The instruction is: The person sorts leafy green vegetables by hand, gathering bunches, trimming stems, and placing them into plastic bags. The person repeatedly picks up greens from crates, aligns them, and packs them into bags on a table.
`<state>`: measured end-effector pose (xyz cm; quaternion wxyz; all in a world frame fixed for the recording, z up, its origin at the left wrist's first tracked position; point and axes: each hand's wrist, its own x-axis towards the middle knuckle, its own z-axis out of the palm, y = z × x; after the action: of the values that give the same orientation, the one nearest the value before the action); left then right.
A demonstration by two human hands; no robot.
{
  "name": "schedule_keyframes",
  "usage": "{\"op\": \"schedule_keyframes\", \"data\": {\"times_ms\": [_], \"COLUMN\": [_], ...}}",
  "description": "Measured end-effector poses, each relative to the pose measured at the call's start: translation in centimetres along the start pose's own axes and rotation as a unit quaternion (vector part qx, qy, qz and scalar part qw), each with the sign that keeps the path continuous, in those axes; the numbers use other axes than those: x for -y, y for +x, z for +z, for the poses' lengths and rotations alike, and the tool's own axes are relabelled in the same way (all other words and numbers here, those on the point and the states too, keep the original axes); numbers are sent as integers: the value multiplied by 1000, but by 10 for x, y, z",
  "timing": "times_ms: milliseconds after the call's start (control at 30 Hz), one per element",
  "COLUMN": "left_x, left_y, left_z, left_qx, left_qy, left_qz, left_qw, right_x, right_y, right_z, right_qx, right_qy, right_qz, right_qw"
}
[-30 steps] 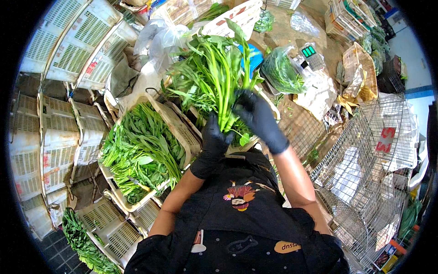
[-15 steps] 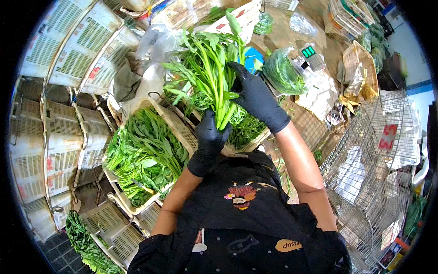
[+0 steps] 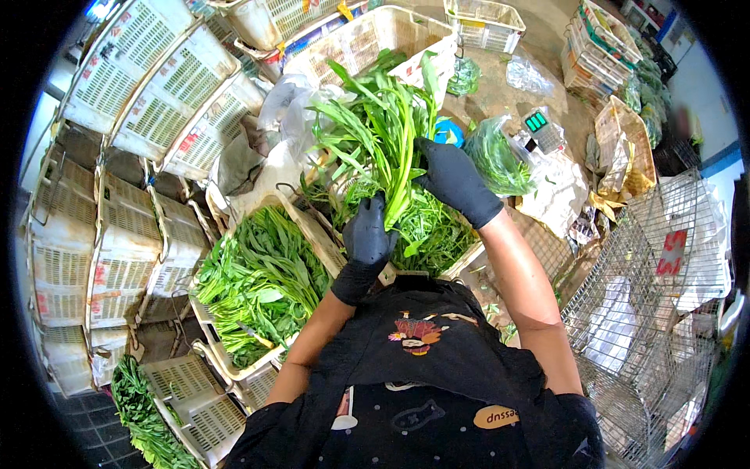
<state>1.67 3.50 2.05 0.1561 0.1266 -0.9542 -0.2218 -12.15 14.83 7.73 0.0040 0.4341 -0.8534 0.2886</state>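
A bunch of long-stemmed leafy greens (image 3: 397,148), looking like water spinach, is held up in front of me with its leaves pointing away. My left hand (image 3: 369,234), in a black glove, is closed round the lower stem ends. Higher up, my black-gloved right hand (image 3: 457,178) grips the right side of the bunch, its fingertips partly hidden by the stems. Under the bunch stands a crate of loose, finer-leaved greens (image 3: 437,238). To its left, another pale plastic crate (image 3: 205,328) is heaped with long-stemmed greens (image 3: 266,273).
Stacked white crates (image 3: 125,242) line the left side. A wire rack (image 3: 648,289) stands at right. Beyond the bunch are a bagged bundle of greens (image 3: 500,160), a scale with a lit display (image 3: 537,123) and a large crate (image 3: 351,47).
My right hand's fingers, spread beside the bunch before, have drawn in against the stems. The left hand keeps its hold. The view has shifted, showing more of the far crates.
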Motion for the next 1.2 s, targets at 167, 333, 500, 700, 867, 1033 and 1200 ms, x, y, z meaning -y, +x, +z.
{"op": "schedule_keyframes", "data": {"times_ms": [167,333,500,700,867,1033,1200], "left_x": [1,5,18,6,0,-2,16], "left_y": [5,15,13,2,0,-6,-1], "left_z": [12,12,32,21,13,5,5], "left_qx": [-86,3,-33,-62,-54,-12,-63], "left_qy": [-52,-299,-480,-178,-82,19,-34], "left_qz": [76,18,-37,32,32,19,32], "left_qw": [992,954,876,981,995,1000,997], "right_x": [5,15,17,-2,7,0,-9], "right_y": [-16,-59,-75,-29,-16,4,-7], "right_z": [2,36,35,-12,-27,-7,12], "right_qx": [-105,-55,-33,-95,-105,26,-120], "right_qy": [85,145,256,187,259,59,100], "right_qz": [-24,-55,-67,-20,17,22,-102], "right_qw": [991,986,964,978,960,998,982]}}
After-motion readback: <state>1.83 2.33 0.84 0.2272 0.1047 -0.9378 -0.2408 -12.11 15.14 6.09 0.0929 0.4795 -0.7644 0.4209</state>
